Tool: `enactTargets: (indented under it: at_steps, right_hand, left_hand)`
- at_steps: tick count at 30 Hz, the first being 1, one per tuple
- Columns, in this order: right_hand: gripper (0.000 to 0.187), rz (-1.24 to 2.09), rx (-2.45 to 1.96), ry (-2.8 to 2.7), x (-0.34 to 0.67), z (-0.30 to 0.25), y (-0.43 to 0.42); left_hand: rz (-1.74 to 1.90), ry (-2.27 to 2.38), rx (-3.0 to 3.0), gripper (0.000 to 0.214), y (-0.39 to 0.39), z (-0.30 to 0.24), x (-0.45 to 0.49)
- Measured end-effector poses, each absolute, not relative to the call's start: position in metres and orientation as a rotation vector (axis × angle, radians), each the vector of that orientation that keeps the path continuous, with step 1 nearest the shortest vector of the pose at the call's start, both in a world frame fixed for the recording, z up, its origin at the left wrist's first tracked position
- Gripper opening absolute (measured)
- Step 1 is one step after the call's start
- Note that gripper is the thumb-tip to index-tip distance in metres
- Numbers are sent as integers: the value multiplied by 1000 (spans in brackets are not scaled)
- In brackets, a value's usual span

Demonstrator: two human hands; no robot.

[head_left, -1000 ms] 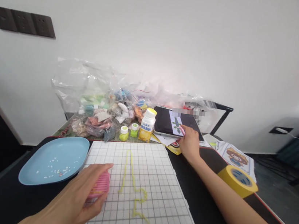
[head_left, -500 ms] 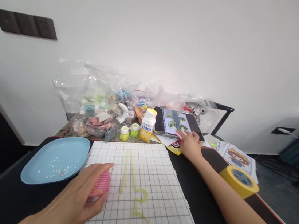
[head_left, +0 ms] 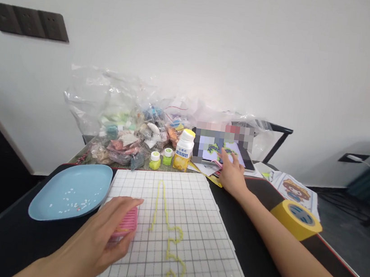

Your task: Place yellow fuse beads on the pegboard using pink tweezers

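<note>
My left hand curls over a small pink ridged tray, its fingers and thumb closed around the edges. The tray sits on a white gridded board; yellowish bits show inside it. On the board, a yellow-green line of tiny pieces runs in two straight strokes, then a wavy outline toward me. My right hand reaches to a tablet at the back, with a fingertip at its lit picture. A slim pink tool pokes out from under these fingers, seemingly gripped; its kind is unclear.
A light blue plate with scattered white bits lies left. Behind the board stand two small green jars, a yellow-capped bottle and clear bags of coloured material. A yellow tape roll sits right, near my forearm.
My right hand has shifted slightly, its index finger now raised over the screen, and the picture on the tablet looks different. My left hand stays on the pink tray. The view has tilted slightly.
</note>
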State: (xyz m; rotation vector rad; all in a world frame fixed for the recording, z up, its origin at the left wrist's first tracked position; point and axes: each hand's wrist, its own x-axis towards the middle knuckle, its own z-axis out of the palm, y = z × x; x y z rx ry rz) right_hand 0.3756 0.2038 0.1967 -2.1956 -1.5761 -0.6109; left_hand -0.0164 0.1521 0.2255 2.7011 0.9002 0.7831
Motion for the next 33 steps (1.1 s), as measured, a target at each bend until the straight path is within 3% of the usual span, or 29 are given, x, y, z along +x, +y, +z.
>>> enactTargets:
  at_steps: [33]
  right_hand:
    - [37,-629,-2200,-1590,374,198,206]
  left_hand:
    - [744,887,2922,49,152,223,-21]
